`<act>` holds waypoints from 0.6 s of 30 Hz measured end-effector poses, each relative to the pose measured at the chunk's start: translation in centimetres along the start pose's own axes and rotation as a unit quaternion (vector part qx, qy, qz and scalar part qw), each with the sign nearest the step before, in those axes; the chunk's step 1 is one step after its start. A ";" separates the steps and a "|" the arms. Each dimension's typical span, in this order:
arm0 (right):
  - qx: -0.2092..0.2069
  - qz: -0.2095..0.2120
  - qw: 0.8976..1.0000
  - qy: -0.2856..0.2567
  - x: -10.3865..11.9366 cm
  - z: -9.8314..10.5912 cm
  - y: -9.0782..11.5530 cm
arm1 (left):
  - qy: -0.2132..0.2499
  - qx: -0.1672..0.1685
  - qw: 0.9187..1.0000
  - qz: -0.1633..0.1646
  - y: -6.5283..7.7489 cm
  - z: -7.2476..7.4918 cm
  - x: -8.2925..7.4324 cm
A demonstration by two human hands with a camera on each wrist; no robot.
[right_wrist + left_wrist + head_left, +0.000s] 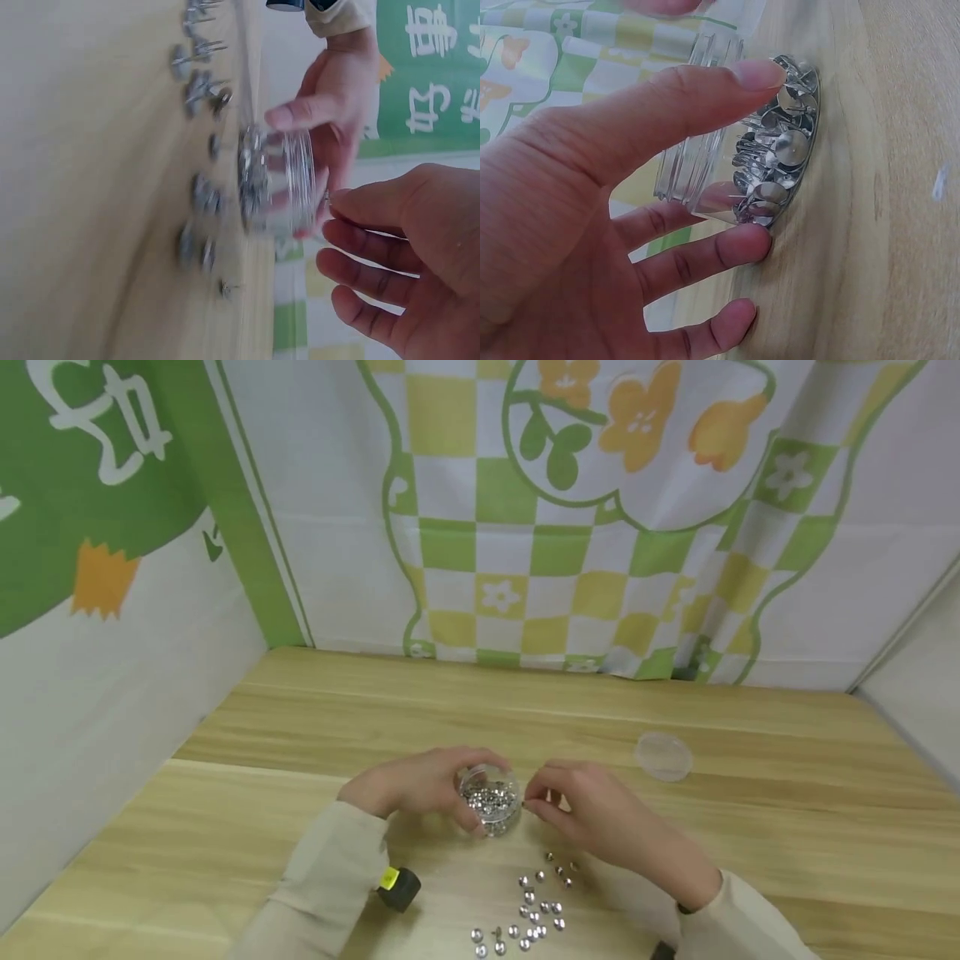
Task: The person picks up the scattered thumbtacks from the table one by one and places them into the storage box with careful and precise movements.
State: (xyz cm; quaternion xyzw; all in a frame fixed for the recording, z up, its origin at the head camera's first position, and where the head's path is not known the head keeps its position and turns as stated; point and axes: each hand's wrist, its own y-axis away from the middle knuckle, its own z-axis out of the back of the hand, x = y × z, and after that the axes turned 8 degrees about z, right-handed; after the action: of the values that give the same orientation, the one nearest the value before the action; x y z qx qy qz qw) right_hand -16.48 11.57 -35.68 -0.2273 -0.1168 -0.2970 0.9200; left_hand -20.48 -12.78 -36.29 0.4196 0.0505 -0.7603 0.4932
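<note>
"What's held?"
"Left hand point(427, 782) grips the tack jar point(281, 217), short of the worktop's far edge point(337, 664); right hand point(588, 802) pinches one tack point(328, 196) beside the jar."
"Around?"
"Loose tacks point(529, 897) on the near side; a clear lid point(663, 757) nearer that edge."

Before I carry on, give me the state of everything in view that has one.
Jar: open, upright, partly filled
Lid: off, lying on the table
Jar tacks: jumbled
Loose tacks: scattered, several pins up
Left hand: gripping the jar
Right hand: pinching a tack beside the jar
</note>
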 end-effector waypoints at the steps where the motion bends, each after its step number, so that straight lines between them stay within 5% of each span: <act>1: 0.000 0.004 1.000 0.000 0.1 -0.2 -0.7 | -0.002 0.000 1.000 0.000 0.0 0.0 -0.1; 7: 0.000 0.001 1.000 0.006 0.0 -0.6 -2.1 | -0.008 0.003 1.000 -0.005 -0.2 0.0 -0.2; 12: -0.003 -0.002 1.000 0.010 -0.4 0.6 -0.3 | -0.012 0.005 1.000 0.009 -0.1 0.2 -0.5; 18: 0.045 0.010 0.999 0.008 -0.8 1.0 2.4 | -0.012 0.002 1.000 0.021 0.1 0.2 -0.3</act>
State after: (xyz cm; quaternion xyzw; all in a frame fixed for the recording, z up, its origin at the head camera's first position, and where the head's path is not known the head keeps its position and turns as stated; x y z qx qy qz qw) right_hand -15.80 14.14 -35.95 -0.1845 -0.1205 -0.2839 0.9332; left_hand -20.46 -12.71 -35.88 0.4120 0.0344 -0.7550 0.5090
